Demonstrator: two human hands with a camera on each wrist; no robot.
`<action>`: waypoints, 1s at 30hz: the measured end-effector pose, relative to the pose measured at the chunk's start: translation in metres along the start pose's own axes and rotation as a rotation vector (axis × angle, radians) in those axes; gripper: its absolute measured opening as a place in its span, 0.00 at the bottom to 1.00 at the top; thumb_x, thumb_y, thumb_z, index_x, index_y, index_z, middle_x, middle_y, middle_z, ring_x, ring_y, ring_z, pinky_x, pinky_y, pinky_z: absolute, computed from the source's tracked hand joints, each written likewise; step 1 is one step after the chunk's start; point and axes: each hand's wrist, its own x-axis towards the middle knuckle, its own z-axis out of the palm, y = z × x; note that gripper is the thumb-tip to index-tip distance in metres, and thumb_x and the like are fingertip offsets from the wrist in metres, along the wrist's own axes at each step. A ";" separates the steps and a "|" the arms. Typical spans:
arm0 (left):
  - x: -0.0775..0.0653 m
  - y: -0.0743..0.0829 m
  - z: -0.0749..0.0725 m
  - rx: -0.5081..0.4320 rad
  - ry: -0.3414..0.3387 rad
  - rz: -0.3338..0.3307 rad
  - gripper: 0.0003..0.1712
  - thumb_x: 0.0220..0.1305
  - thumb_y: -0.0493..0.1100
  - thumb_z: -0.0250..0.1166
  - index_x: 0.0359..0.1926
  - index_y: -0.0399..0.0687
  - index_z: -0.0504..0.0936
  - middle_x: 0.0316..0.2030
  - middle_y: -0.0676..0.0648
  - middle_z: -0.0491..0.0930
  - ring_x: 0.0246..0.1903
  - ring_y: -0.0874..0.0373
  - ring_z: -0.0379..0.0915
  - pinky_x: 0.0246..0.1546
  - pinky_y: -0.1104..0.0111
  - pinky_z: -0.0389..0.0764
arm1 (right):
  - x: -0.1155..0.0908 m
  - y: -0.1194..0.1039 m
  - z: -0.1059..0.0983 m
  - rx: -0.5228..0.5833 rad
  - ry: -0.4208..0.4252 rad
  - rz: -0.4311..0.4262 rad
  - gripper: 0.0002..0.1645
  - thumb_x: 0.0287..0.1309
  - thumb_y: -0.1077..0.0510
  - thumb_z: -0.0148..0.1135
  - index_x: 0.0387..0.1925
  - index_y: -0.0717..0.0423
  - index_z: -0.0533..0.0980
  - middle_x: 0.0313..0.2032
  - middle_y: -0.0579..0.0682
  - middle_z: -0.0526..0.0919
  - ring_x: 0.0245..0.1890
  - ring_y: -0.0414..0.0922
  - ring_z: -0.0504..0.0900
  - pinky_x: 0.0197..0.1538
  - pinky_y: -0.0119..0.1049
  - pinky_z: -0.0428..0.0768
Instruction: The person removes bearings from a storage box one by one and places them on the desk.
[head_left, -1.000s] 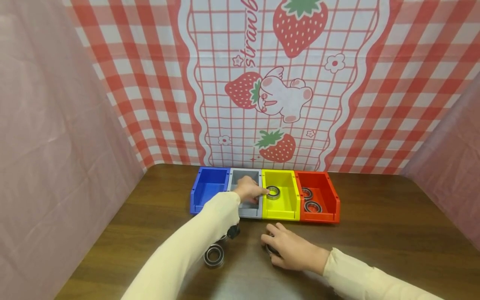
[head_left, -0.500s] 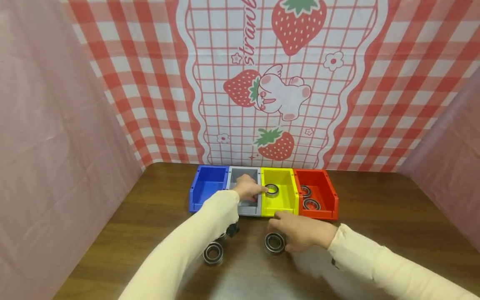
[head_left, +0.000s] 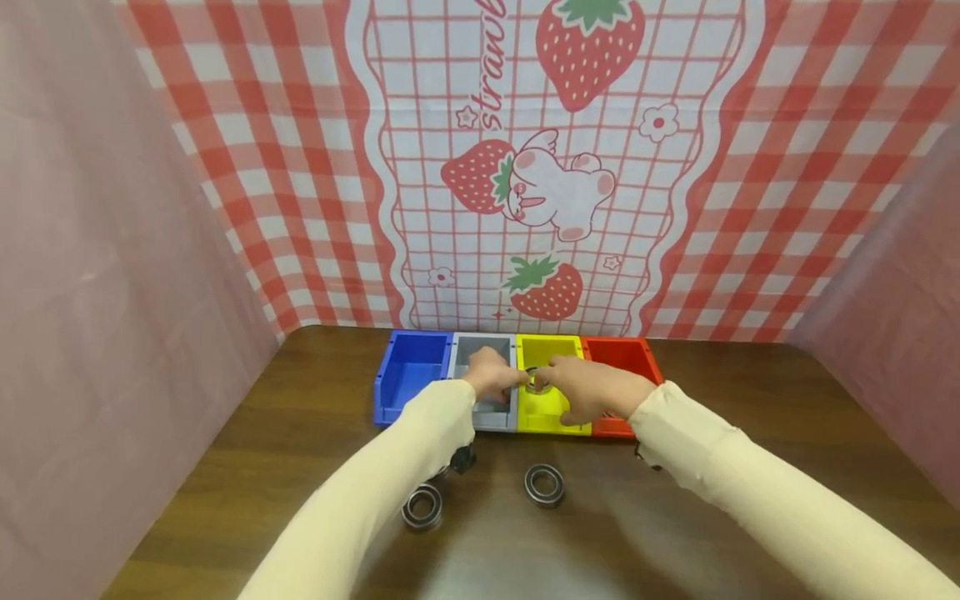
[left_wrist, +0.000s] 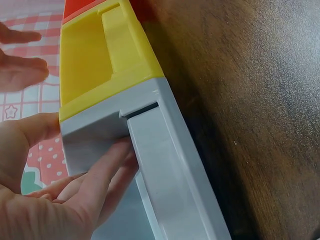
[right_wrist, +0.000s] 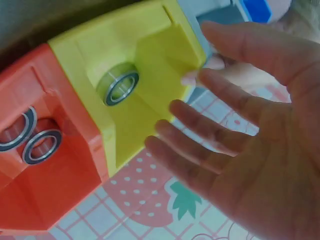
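My left hand (head_left: 491, 375) reaches into the grey bin (left_wrist: 165, 170). Its fingers lie inside against the wall, while the thumb hooks over the rim beside the yellow bin (left_wrist: 85, 55), gripping that divider. Above the yellow bin hovers my right hand (head_left: 592, 387), fingers spread and slightly bent, nothing held. Inside the yellow bin lies a ball bearing (right_wrist: 121, 85), partly covered by the right hand in the head view. On the table in front sit one bearing (head_left: 543, 486) and another bearing (head_left: 422, 507), with part of a further ring showing by the left wrist.
Right of the yellow bin, the red bin (right_wrist: 55, 185) contains two bearings (right_wrist: 42, 146). A blue bin (head_left: 415, 375) ends the row at left. Behind the row hangs a strawberry-print checked cloth (head_left: 322, 167); pinkish drapes (head_left: 112, 250) flank the wooden table (head_left: 720, 467).
My right hand has let go of the bearing on the table, leaving it there, and moved up and forward over the yellow bin. The left hand stays at the grey bin.
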 end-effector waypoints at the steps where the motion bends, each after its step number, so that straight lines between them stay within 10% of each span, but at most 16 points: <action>1: 0.000 -0.001 -0.002 -0.003 0.006 0.000 0.15 0.50 0.43 0.72 0.30 0.34 0.82 0.30 0.39 0.82 0.22 0.52 0.84 0.32 0.64 0.86 | 0.005 -0.001 -0.004 0.001 -0.015 0.023 0.32 0.48 0.60 0.73 0.56 0.55 0.73 0.54 0.56 0.76 0.50 0.49 0.76 0.57 0.48 0.80; 11: 0.002 -0.009 -0.009 -0.043 -0.007 0.012 0.21 0.50 0.44 0.74 0.40 0.30 0.82 0.42 0.34 0.82 0.26 0.50 0.85 0.35 0.62 0.86 | 0.044 -0.001 -0.024 -0.001 -0.163 0.135 0.33 0.50 0.59 0.71 0.59 0.57 0.71 0.58 0.57 0.76 0.47 0.47 0.76 0.53 0.44 0.80; 30: -0.002 -0.005 -0.002 -0.020 -0.009 0.029 0.17 0.52 0.45 0.72 0.36 0.34 0.84 0.39 0.36 0.83 0.24 0.52 0.85 0.30 0.65 0.86 | 0.080 0.019 0.012 0.181 -0.111 0.296 0.44 0.47 0.64 0.71 0.67 0.59 0.65 0.66 0.56 0.71 0.61 0.51 0.72 0.64 0.48 0.74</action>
